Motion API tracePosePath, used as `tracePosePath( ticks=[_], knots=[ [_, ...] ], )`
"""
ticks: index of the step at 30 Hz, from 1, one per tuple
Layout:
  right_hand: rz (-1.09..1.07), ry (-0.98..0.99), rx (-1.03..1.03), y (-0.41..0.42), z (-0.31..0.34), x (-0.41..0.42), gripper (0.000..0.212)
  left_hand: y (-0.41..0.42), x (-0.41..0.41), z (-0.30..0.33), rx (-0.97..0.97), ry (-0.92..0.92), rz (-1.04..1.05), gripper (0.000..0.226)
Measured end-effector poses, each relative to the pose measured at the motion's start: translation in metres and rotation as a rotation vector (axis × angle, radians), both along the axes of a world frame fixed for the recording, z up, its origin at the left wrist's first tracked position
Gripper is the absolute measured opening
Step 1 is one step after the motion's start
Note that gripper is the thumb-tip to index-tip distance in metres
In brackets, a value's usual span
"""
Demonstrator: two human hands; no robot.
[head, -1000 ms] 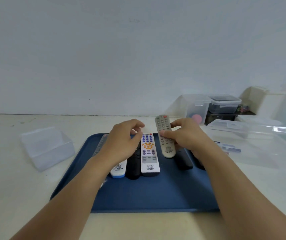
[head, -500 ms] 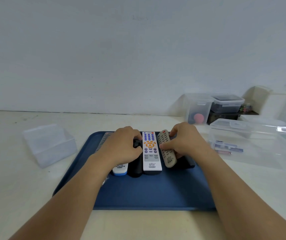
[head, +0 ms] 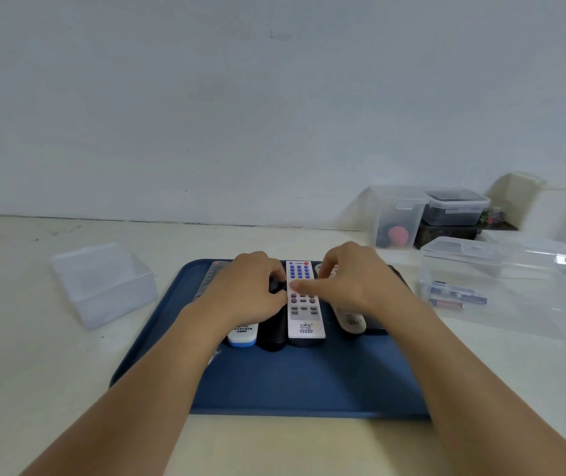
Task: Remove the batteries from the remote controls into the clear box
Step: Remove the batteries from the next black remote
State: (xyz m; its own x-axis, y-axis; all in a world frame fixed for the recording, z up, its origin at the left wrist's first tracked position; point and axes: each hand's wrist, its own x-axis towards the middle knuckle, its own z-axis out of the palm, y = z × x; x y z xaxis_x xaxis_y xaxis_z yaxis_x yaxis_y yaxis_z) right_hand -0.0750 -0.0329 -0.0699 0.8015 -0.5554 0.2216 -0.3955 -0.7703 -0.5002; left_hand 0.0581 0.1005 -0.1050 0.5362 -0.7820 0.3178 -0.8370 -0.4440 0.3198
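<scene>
Several remote controls lie side by side on a blue tray (head: 309, 379). My left hand (head: 247, 292) sits low over a black remote (head: 273, 333), its fingers and thumb curled round the upper part. My right hand (head: 357, 286) pinches the white remote with purple buttons (head: 303, 314): the thumb lies across its keys and the fingertips sit at its right edge. A grey remote (head: 350, 319) lies flat under my right palm. The clear box (head: 501, 269) stands open to the right with batteries (head: 456, 298) inside.
A white remote with a blue end (head: 243, 336) lies left of the black one. An empty clear box (head: 103, 285) sits left of the tray. Small lidded containers (head: 425, 218) stand by the wall at the back right.
My right hand lowered the grey remote onto the tray and moved its thumb onto the white remote. My left hand came down onto the black remote.
</scene>
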Motion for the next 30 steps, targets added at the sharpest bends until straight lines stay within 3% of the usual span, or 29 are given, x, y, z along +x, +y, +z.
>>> tracePosePath(
  ticks=[4, 8, 12, 15, 18, 19, 21, 23, 26, 30],
  knots=[
    [0.119, 0.267, -0.119, 0.025, -0.001, 0.0, 0.05, 0.0, 0.002, 0.0, -0.008, -0.001, 0.002, 0.011],
    [0.155, 0.292, -0.06, 0.032, -0.006, 0.001, 0.046, 0.0, 0.002, -0.001, -0.009, 0.015, 0.013, 0.008],
    [0.072, 0.13, 0.368, 0.016, 0.013, -0.006, 0.032, 0.001, 0.004, -0.001, 0.0, 0.023, 0.014, 0.009],
    [0.083, -0.11, 0.805, -0.014, 0.032, -0.017, 0.026, -0.001, 0.006, -0.003, -0.011, 0.041, 0.041, 0.031],
    [0.264, -0.269, 1.202, -0.034, 0.038, -0.028, 0.032, -0.002, -0.005, 0.008, -0.245, 0.332, 0.036, 0.073],
    [0.33, -0.274, 1.31, -0.035, 0.037, -0.029, 0.034, -0.001, -0.011, 0.015, -0.368, 0.5, -0.028, 0.076],
    [0.391, -0.27, 1.449, -0.032, 0.032, -0.026, 0.035, -0.003, -0.018, 0.023, -0.626, 0.831, -0.221, 0.055],
    [0.338, -0.297, 1.437, -0.026, 0.025, -0.018, 0.036, -0.004, -0.025, 0.029, -0.799, 1.016, -0.343, 0.029],
    [0.256, -0.428, 1.131, -0.017, 0.012, -0.004, 0.042, -0.006, -0.034, 0.03, -0.901, 1.026, -0.277, 0.007],
    [0.197, -0.668, 0.904, -0.016, 0.001, 0.003, 0.055, -0.008, -0.038, 0.029, -0.947, 1.161, -0.258, 0.011]
  ],
)
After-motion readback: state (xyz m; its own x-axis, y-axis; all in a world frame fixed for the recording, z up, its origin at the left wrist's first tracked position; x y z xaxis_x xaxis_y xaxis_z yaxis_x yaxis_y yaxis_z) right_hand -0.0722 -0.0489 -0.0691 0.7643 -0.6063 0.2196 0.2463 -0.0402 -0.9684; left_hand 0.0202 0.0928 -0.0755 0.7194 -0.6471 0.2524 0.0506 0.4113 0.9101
